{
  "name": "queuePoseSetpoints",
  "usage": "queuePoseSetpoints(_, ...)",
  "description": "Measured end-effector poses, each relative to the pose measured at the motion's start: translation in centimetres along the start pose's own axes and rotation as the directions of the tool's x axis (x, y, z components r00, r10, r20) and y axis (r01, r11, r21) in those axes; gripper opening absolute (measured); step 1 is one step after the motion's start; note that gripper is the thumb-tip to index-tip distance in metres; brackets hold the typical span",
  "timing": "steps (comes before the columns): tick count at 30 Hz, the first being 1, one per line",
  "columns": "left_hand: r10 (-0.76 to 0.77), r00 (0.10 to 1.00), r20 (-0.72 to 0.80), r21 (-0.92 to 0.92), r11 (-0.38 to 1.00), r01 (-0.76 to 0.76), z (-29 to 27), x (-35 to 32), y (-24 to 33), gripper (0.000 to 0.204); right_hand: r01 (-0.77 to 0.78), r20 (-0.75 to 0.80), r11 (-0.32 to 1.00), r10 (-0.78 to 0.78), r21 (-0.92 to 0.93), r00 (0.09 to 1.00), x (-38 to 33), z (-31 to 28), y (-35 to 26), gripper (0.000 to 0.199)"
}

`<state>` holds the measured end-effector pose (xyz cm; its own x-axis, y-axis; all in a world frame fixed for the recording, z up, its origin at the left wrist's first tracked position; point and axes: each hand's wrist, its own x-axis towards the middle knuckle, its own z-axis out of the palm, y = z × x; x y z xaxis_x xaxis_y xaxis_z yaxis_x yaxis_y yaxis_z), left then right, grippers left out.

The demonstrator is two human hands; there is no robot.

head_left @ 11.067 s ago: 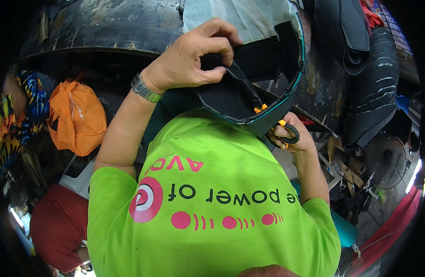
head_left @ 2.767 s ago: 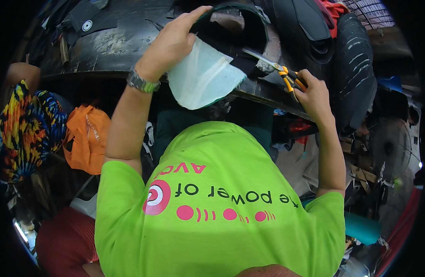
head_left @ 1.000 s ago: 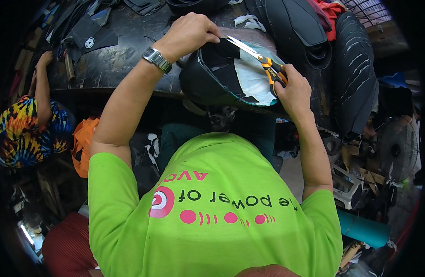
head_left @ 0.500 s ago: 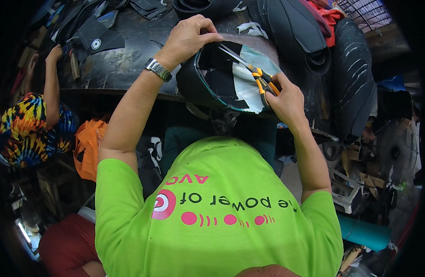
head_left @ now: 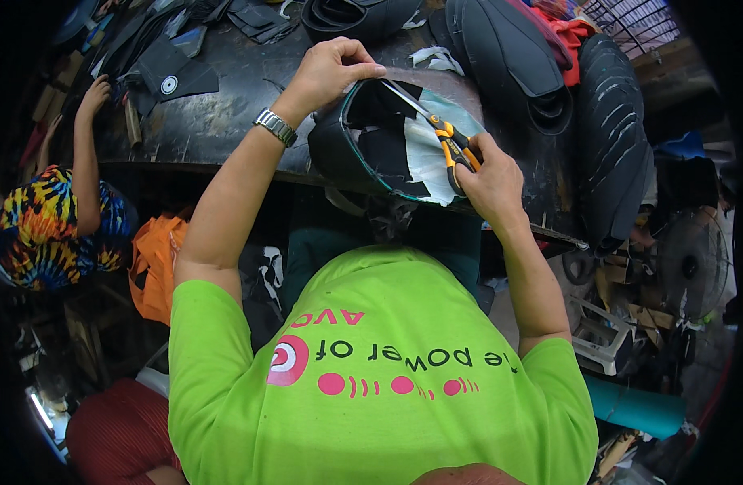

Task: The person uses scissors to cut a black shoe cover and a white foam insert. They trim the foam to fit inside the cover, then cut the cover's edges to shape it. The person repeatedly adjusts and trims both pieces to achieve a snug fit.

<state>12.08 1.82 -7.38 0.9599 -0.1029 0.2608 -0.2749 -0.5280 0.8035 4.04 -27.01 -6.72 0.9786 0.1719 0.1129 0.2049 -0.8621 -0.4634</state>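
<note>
My right hand [head_left: 497, 179] is closed round the yellow-and-black handles of a pair of scissors [head_left: 444, 136]. Their blades point up and left, with the tips close to my left fingers. My left hand [head_left: 332, 74] pinches the far rim of a curved black piece [head_left: 339, 158] at the table's edge. White lining [head_left: 426, 153] and black patches [head_left: 383, 149] show inside that piece, along with a thin green edge. What exactly sits between my left fingertips is too small to make out.
Stacks of curved black padded pieces [head_left: 509, 56] lie at the right of the dark table [head_left: 218, 121]. Flat black cut pieces [head_left: 177, 73] and white scraps [head_left: 436, 58] are on it too. A person in a tie-dye top [head_left: 44, 226] works at the left. A fan [head_left: 690, 267] stands at right.
The scissor blades look closer together than before. My right hand and the scissors have shifted slightly left, while my left hand keeps its pinch at the rim.
</note>
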Motion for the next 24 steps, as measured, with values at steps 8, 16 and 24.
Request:
queuePoseSetpoints(8, 0.383, 0.921, 0.072, 0.252, 0.887, -0.388, 0.4, 0.2, 1.4, 0.023, 0.024, 0.035, 1.000, -0.024, 0.015, 0.999, 0.6, 1.1, -1.0, 0.028)
queuePoseSetpoints(16, 0.424, 0.905, 0.028, 0.432, 0.812, -0.393, -0.9, -1.6, 3.3, 0.031, 0.032, 0.023, 0.996, -0.034, 0.089, 0.999, -0.5, -0.2, 1.6, 0.028)
queuePoseSetpoints(24, 0.060, 0.924, 0.377, 0.386, 0.897, -0.216, 1.3, -3.5, 3.2, 0.062, 0.202, -0.004, 0.957, -0.208, -0.209, 0.978, -1.4, -2.3, 4.4, 0.029)
